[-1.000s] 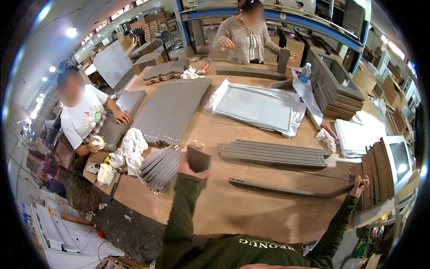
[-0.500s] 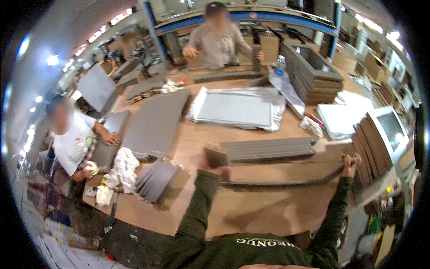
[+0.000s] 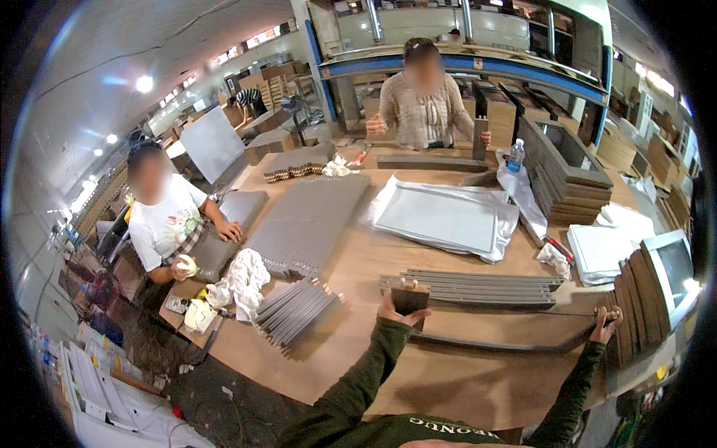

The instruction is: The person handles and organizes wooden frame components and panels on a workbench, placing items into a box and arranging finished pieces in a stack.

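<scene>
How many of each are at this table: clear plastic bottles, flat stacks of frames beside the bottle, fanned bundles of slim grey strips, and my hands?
Clear plastic bottle: 1
Flat stack of frames: 1
Fanned bundle of slim grey strips: 1
Your left hand and right hand: 2
Total: 5

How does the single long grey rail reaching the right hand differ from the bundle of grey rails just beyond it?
The long grey rail is one piece, while the rail bundle holds several side by side.
The long grey rail lies nearer the person; the rail bundle lies farther off.
The long grey rail reaches the right hand; the rail bundle stops short of it.
Both are grey, slender and run roughly left to right.
</scene>
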### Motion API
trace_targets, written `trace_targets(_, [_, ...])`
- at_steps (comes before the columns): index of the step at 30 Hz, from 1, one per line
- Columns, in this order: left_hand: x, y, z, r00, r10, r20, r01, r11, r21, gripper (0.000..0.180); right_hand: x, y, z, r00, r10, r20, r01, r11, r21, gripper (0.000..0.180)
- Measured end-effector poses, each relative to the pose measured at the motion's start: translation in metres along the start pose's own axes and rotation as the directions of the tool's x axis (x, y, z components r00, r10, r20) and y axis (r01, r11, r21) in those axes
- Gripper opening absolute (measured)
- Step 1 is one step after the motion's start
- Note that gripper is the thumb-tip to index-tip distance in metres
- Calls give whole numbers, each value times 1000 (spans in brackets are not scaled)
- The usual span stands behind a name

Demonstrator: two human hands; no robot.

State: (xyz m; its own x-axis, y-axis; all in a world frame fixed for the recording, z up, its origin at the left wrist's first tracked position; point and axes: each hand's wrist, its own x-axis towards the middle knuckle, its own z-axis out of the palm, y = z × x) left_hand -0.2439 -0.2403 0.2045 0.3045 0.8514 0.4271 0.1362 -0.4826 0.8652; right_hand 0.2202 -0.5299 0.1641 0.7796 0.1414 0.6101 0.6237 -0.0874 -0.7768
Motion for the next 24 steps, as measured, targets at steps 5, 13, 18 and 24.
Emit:
trace_targets(5, [-2,12,-4,856,-414,309,455,323,-830,69,-4,11,-2,998,-52,19,51,995,84,37])
trace_targets(13, [13,26,-10,970,233,-69,-229,971,61,66,-4,-16,-2,997,68,38,-74,975,210,39])
trace_targets(18, [7,-25,4,999,-26,-25,14,912,-410,61,-7,-20,9,994,83,65,-101,927,361,41])
trace_targets(24, [11,30,-2,996,85,-24,-87,885,-457,53,-1,10,-11,993,104,48,-112,963,246,49])
